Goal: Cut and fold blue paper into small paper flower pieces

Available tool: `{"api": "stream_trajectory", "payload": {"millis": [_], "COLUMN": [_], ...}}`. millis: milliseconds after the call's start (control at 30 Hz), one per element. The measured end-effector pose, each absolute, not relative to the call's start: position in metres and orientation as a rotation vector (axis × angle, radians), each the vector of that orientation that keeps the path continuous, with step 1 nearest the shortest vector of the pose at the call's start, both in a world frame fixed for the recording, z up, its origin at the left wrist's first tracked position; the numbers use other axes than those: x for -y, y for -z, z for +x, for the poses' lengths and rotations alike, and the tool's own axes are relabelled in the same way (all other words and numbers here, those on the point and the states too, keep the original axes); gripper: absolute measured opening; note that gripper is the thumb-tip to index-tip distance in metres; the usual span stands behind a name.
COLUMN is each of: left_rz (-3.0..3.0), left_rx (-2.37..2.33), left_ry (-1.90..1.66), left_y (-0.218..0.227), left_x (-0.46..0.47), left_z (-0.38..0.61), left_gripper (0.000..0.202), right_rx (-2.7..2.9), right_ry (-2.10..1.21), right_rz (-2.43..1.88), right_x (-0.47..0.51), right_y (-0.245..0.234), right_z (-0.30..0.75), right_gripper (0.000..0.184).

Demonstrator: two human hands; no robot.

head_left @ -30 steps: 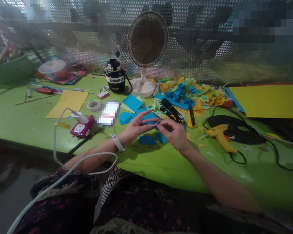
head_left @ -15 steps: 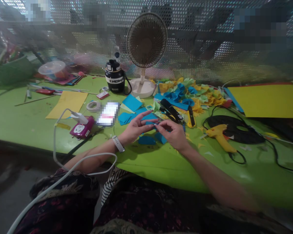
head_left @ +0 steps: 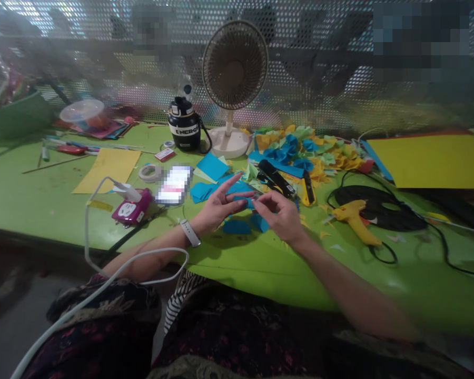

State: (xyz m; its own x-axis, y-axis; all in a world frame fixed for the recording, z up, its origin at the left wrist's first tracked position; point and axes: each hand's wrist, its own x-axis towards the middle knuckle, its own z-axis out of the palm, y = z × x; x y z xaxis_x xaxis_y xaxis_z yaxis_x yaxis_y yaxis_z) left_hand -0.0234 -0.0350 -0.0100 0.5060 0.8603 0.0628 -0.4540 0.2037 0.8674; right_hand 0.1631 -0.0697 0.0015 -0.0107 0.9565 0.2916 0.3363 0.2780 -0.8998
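Blue paper scrap pinched in right grip, raised above desk for fine handling; left grip held spread open beside.

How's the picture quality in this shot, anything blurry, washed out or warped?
In the head view, glare washes out the perforated metal screen at top left; the right hand looks fairly clear while its forearm smears; wide-angle distortion bows the green table edge.
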Motion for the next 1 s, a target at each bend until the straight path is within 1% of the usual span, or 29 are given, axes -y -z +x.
{"api": "stream_trajectory", "payload": {"millis": [133,300,800,867,1000], "left_rz": [0.983,0.984,0.952,0.994,1.131], "left_rx": [-0.498,-0.507,-0.551,-0.604,-0.684], "left_ry": [-0.985,-0.988,-0.979,-0.99,-0.913], "left_y": [0.009,0.01,0.01,0.007,0.001], "left_x": [0.035,0.035,0.034,0.032,0.027], "left_z": [-0.024,-0.023,-0.022,-0.025,-0.033], "left_gripper": [0.085,0.089,0.084,0.08,0.065], "right_rx": [1.422,1.504,1.548,1.547,1.548], "right_ry": [-0.881,-1.065,-1.1,-1.11,-1.097], "right_rz": [-1.26,-1.238,-1.205,-1.215,-1.241], "right_x": [0.068,0.067,0.067,0.067,0.068], "right_y": [-0.002,-0.004,-0.001,-0.003,-0.006], "right_z": [0.166,0.164,0.159,0.16,0.164], "right_gripper": [0.036,0.039,0.046,0.046,0.044]}}
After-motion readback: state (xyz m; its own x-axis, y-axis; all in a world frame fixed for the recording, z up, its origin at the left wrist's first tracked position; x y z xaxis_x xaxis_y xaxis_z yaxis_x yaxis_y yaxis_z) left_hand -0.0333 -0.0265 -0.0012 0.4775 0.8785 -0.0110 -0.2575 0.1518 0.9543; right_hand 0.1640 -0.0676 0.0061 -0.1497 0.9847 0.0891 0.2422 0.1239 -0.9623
